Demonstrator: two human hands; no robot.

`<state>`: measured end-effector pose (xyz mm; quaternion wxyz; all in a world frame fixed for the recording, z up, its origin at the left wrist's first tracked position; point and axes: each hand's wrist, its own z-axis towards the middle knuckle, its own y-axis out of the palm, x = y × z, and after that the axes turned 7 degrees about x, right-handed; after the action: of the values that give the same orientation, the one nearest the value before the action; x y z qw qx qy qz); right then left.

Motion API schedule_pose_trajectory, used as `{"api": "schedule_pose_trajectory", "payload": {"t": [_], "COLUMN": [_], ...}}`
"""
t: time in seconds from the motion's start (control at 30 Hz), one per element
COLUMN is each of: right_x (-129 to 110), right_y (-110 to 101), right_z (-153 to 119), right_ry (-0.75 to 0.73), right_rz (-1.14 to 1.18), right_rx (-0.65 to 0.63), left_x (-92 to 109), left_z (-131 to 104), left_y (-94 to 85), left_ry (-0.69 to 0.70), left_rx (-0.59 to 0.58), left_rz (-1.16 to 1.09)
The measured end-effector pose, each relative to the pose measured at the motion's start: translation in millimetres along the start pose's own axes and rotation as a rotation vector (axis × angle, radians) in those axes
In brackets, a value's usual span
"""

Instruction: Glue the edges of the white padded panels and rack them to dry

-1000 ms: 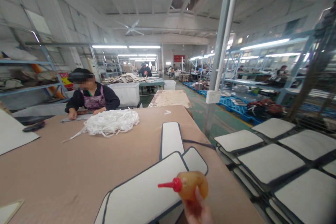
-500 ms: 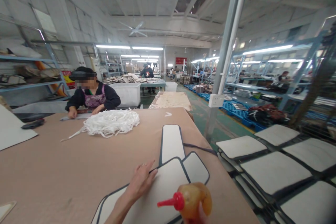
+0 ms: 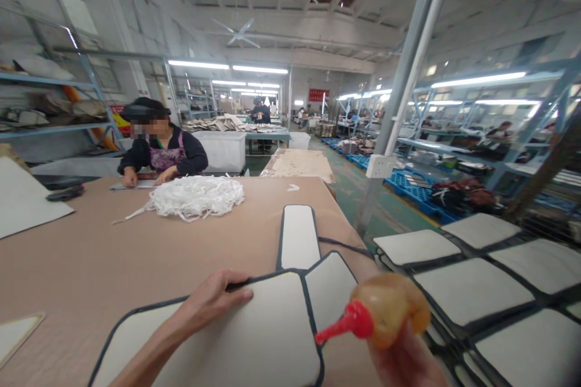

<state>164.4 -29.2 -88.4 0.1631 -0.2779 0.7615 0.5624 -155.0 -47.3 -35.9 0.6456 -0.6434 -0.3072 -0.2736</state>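
Note:
My right hand [image 3: 403,354] is wrapped round a squeeze bottle [image 3: 388,305] of yellowish liquid with a red nozzle. The nozzle tip points left and appears at the dark right border of a large cream panel [image 3: 272,320]; whether it touches, I cannot tell. My left hand [image 3: 215,299] grips that panel's far edge, thumb on top and fingers partly hidden beyond the border. Behind the panel lie a narrow, dark-edged cream piece [image 3: 299,237] and a second, angled one [image 3: 331,290], partly covered.
A heap of white strips [image 3: 197,196] lies on the brown table [image 3: 181,248]. Across it a person [image 3: 166,151] handles a flat piece. At right stand stacked cream panels [image 3: 472,290] and a metal post [image 3: 403,103]. A dark strap [image 3: 345,246] crosses the table's right edge.
The bottle has moved right, its nozzle now at the panel's right border. My left hand has gone from lying near the panel's far edge to gripping it, and the panel has turned slightly.

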Motion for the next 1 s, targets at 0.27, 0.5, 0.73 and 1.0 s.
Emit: {"api": "schedule_pose_trajectory", "payload": {"t": [0.27,0.5,0.73,1.0], "right_x": [-51,-50,-55,-59], "right_y": [45,58,56,44], "right_z": [10,-1,3,5], "right_ry": [-0.332,-0.373,-0.436,-0.405], "right_rz": [-0.181,-0.206,-0.227,-0.296], "right_rx": [-0.117,-0.194,-0.293,-0.346], "left_x": [20,22,29,40], "left_z": [-38,-51,-59,-58], "left_y": [-13.9,-21.2,-28.0,-33.9], "left_ry": [-0.050,-0.053,-0.065,-0.027], "left_rx": [0.044,0.113,0.093,-0.020], "left_rz": [-0.032,-0.076,-0.122,-0.141]}}
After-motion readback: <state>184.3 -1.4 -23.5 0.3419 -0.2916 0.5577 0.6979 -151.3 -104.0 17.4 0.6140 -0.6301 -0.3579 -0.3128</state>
